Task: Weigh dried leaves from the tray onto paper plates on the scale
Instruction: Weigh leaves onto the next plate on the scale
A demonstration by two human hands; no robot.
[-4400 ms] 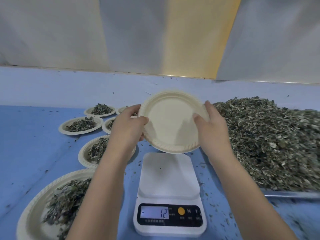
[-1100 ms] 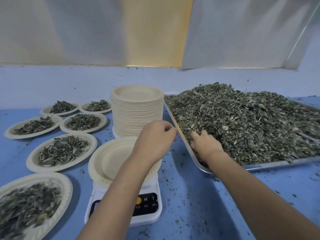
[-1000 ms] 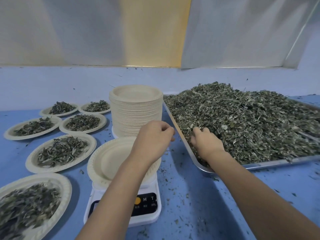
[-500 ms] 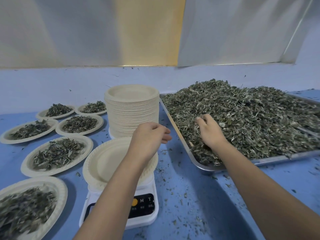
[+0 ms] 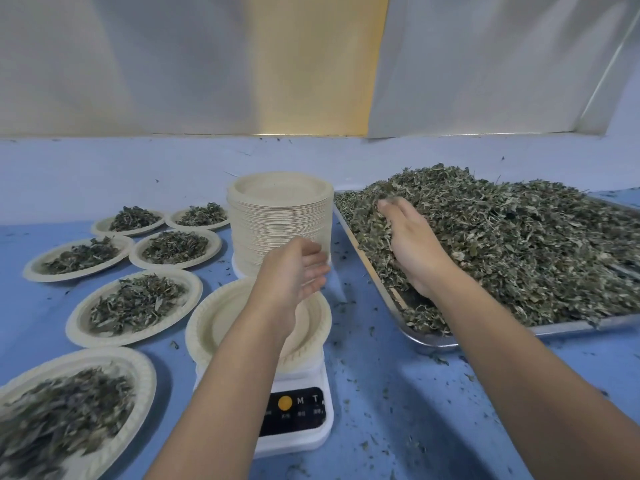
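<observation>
An empty paper plate (image 5: 207,322) sits on the white digital scale (image 5: 294,424) near the front middle. My left hand (image 5: 294,271) hovers above the plate's far edge, palm turned toward the tray, fingers loosely curved and holding nothing. To the right a metal tray (image 5: 433,341) holds a big heap of dried leaves (image 5: 519,244). My right hand (image 5: 408,244) is pushed edge-on into the left side of the heap with its fingers stretched out; its fingertips touch the leaves and its lower edge is buried.
A tall stack of empty paper plates (image 5: 280,216) stands behind the scale, close to the tray's left rim. Several plates filled with leaves (image 5: 135,306) lie over the blue table's left side, one at the near left corner (image 5: 69,414). Leaf crumbs are scattered around the scale.
My right hand has slid farther back through the leaf heap. My left hand has uncurled its fingers and turned its palm toward the tray, staying above the plate on the scale.
</observation>
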